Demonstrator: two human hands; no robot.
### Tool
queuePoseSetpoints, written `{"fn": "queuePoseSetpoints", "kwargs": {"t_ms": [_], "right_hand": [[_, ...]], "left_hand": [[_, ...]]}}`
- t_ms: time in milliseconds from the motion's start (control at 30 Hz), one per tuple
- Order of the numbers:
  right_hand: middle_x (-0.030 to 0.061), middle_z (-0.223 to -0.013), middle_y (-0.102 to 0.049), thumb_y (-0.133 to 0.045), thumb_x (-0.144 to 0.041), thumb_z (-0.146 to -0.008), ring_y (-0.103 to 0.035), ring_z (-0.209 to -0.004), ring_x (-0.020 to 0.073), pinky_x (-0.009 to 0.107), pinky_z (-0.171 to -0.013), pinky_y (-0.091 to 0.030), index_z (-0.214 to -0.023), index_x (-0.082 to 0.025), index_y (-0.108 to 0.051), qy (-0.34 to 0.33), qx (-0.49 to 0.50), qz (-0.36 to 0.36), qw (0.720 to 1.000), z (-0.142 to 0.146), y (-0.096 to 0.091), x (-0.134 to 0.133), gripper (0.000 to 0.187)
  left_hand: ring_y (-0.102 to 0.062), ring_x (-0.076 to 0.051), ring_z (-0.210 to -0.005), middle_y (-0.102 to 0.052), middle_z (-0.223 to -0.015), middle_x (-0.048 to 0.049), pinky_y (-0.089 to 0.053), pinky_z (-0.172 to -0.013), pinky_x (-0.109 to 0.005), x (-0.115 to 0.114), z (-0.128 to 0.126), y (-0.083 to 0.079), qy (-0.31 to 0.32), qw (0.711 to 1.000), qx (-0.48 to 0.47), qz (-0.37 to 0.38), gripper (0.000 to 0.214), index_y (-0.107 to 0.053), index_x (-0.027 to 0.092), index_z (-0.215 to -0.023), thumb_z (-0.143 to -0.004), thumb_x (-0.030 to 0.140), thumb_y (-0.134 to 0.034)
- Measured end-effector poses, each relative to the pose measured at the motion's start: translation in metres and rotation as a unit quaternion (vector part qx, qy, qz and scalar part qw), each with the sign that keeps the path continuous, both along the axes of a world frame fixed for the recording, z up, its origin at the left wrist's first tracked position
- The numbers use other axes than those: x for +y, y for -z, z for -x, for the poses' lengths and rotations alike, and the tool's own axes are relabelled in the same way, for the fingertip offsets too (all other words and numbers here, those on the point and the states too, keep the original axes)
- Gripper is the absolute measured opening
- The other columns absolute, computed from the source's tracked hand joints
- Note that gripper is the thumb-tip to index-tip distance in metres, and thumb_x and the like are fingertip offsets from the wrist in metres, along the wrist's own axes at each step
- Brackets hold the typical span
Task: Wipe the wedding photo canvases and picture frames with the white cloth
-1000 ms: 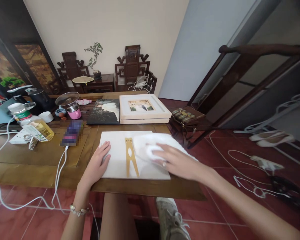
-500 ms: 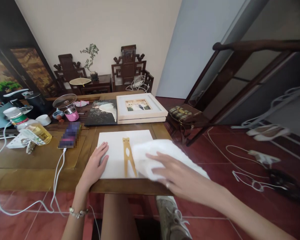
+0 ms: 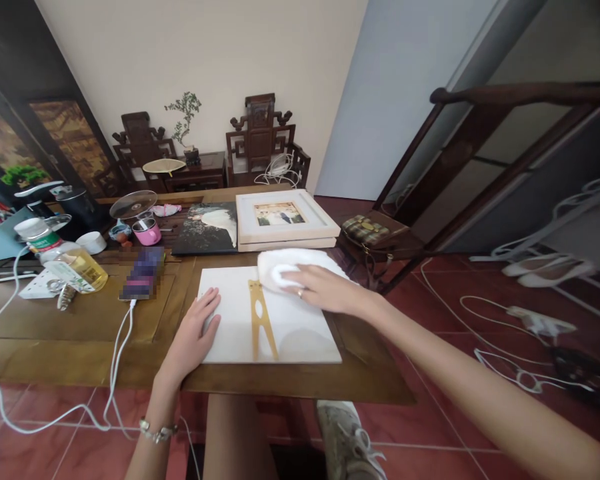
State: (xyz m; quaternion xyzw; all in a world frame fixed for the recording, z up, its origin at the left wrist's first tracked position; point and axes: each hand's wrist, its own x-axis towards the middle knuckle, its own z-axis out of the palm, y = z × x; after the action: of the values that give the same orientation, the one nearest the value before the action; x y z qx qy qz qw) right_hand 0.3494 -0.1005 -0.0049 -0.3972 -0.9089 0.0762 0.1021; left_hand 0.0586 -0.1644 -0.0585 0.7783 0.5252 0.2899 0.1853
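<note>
Change: the right hand (image 3: 320,288) has swept the white cloth (image 3: 283,265) from the white board's (image 3: 290,333) near edge to its far right corner.
Right hand: fingers closed over the cloth, pressing down.
Left hand (image 3: 193,330): spread flat on the board's left edge.
Count: one cloth, one board, one gold strut (image 3: 261,320) between the hands; beyond them, one framed photo (image 3: 285,217) and one dark print (image 3: 207,227).
</note>
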Motion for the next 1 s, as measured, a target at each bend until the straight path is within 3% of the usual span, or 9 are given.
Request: {"fn": "queuePoseSetpoints", "kwargs": {"t_ms": [100, 167, 333, 467, 567, 667, 867, 933, 1000], "right_hand": [[0.0151, -0.119, -0.062, -0.042, -0.013, -0.089, -0.058, -0.109, 0.03, 0.043, -0.09, -0.045, -0.104, -0.016, -0.065, -0.002, 0.01, -0.028, 1.0, 0.008, 0.006, 0.016, 0.028], [0.0163, -0.13, -0.056, -0.043, -0.011, -0.088, -0.05, -0.121, 0.0309, 0.047, -0.099, -0.039, -0.102, -0.015, -0.065, -0.011, 0.013, -0.037, 0.999, 0.009, 0.009, 0.01, 0.027], [0.0172, -0.137, -0.05, -0.047, -0.01, -0.083, -0.04, -0.131, 0.0312, 0.052, -0.108, -0.031, -0.099, -0.016, -0.066, -0.029, 0.014, 0.004, 0.999, 0.001, 0.004, -0.053, 0.026], [0.0107, -0.133, -0.055, -0.049, -0.012, -0.082, -0.044, -0.129, 0.0291, 0.048, -0.104, -0.038, -0.095, -0.023, -0.069, -0.044, 0.02, 0.089, 0.995, -0.008, -0.019, -0.111, 0.026], [0.0062, -0.121, -0.064, -0.047, -0.015, -0.084, -0.05, -0.123, 0.0279, 0.042, -0.096, -0.047, -0.092, -0.027, -0.069, -0.052, 0.02, 0.144, 0.988, -0.013, -0.033, -0.126, 0.026], [0.0071, -0.115, -0.066, -0.045, -0.025, -0.09, -0.059, -0.111, 0.0282, 0.039, -0.086, -0.051, -0.099, -0.026, -0.067, -0.017, 0.02, 0.15, 0.988, -0.016, -0.03, -0.107, 0.024], [0.0077, -0.113, -0.066, -0.042, -0.018, -0.088, -0.056, -0.112, 0.0295, 0.043, -0.091, -0.046, -0.111, -0.023, -0.063, 0.02, 0.047, 0.029, 0.998, 0.003, 0.008, -0.023, 0.032], [0.0088, -0.115, -0.065, -0.04, -0.016, -0.089, -0.053, -0.117, 0.0306, 0.046, -0.093, -0.045, -0.109, -0.022, -0.064, 0.028, 0.06, -0.004, 0.998, 0.013, 0.017, -0.009, 0.031], [0.0108, -0.119, -0.064, -0.039, -0.012, -0.088, -0.045, -0.126, 0.0315, 0.051, -0.1, -0.04, -0.108, -0.019, -0.064, 0.018, 0.068, -0.026, 0.997, 0.021, 0.022, -0.012, 0.031]], "left_hand": [[-0.033, -0.022, -0.139, -0.044, -0.146, -0.0103, -0.024, -0.116, -0.048, -0.001, 0.0, -0.001, 0.0, 1.0, -0.001, 0.003, 0.042, -0.051, 0.017, -0.133, -0.094, 0.03, -0.041], [-0.033, -0.023, -0.139, -0.044, -0.146, -0.01, -0.024, -0.116, -0.048, -0.001, -0.001, -0.001, 0.001, 1.0, -0.002, 0.004, 0.043, -0.051, 0.017, -0.133, -0.094, 0.03, -0.041], [-0.033, -0.023, -0.139, -0.044, -0.145, -0.0108, -0.024, -0.116, -0.047, -0.001, -0.001, -0.002, -0.001, 1.0, -0.002, 0.007, 0.043, -0.051, 0.016, -0.133, -0.094, 0.031, -0.041], [-0.033, -0.023, -0.139, -0.044, -0.145, -0.0107, -0.023, -0.116, -0.048, -0.001, -0.002, -0.002, -0.002, 1.0, -0.002, 0.008, 0.043, -0.052, 0.017, -0.133, -0.094, 0.03, -0.041], [-0.033, -0.023, -0.139, -0.044, -0.145, -0.0108, -0.024, -0.116, -0.048, -0.001, -0.002, -0.002, -0.001, 1.0, -0.001, 0.003, 0.042, -0.051, 0.017, -0.133, -0.094, 0.03, -0.041], [-0.034, -0.023, -0.139, -0.044, -0.145, -0.0115, -0.024, -0.116, -0.047, 0.0, -0.002, -0.001, -0.003, 1.0, 0.002, 0.003, 0.043, -0.052, 0.016, -0.132, -0.093, 0.03, -0.041], [-0.034, -0.022, -0.139, -0.045, -0.145, -0.009, -0.023, -0.116, -0.048, -0.002, -0.002, -0.002, -0.002, 1.0, 0.0, 0.005, 0.042, -0.051, 0.02, -0.133, -0.094, 0.029, -0.041], [-0.034, -0.022, -0.139, -0.044, -0.145, -0.0091, -0.023, -0.116, -0.047, -0.002, -0.002, -0.003, -0.002, 1.0, -0.002, 0.005, 0.042, -0.051, 0.019, -0.133, -0.094, 0.029, -0.041], [-0.033, -0.022, -0.139, -0.044, -0.146, -0.0093, -0.022, -0.117, -0.047, -0.002, -0.002, -0.003, -0.003, 1.0, -0.002, 0.008, 0.042, -0.051, 0.018, -0.133, -0.094, 0.03, -0.041]]}}
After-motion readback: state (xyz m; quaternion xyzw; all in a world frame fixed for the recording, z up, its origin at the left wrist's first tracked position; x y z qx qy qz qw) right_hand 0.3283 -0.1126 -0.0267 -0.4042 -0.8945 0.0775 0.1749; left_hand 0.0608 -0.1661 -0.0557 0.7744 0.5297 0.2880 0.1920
